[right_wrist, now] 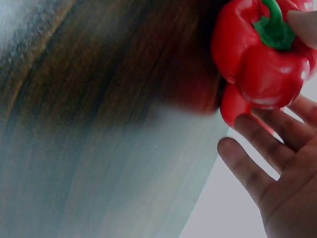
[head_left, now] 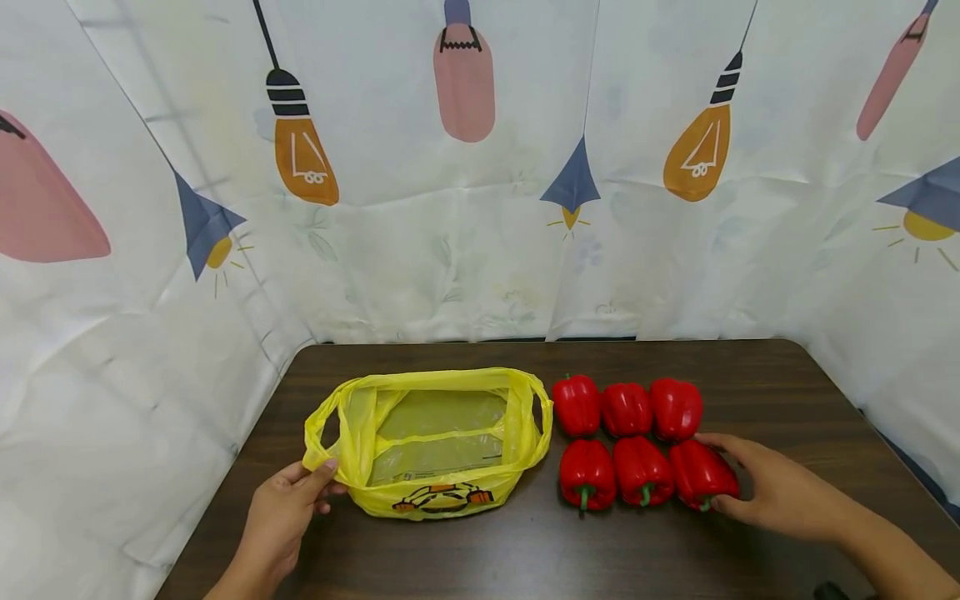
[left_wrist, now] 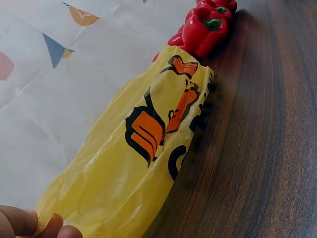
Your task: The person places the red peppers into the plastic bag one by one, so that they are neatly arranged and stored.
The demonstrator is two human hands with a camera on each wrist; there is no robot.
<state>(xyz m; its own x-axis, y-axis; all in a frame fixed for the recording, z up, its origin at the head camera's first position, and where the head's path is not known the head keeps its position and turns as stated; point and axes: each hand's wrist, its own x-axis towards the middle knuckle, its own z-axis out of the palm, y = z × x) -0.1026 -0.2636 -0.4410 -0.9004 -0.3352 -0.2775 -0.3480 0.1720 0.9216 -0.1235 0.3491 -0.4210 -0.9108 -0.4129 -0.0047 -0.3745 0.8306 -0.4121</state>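
Note:
A yellow plastic bag [head_left: 435,500] with a printed black and orange design stands with its mouth wide open on the table. At the bag's left handle, my left hand [head_left: 285,512] pinches the rim between thumb and fingers; the left wrist view shows those fingertips [left_wrist: 20,220] on the thin plastic. Several red bell peppers with green stems lie in two rows right of the bag. My right hand [head_left: 772,487] spans the front-right bell pepper [head_left: 702,473], thumb by its stem and fingers at its far side. In the right wrist view, the other fingers [right_wrist: 247,168] are spread below that pepper.
Close to the bag's right side are the nearest peppers [head_left: 587,473]. A back row, including one pepper [head_left: 676,408], touches the front row. The dark wooden table [head_left: 480,558] ends at a white printed curtain [head_left: 465,250]. A small dark object [head_left: 830,590] shows at the bottom right.

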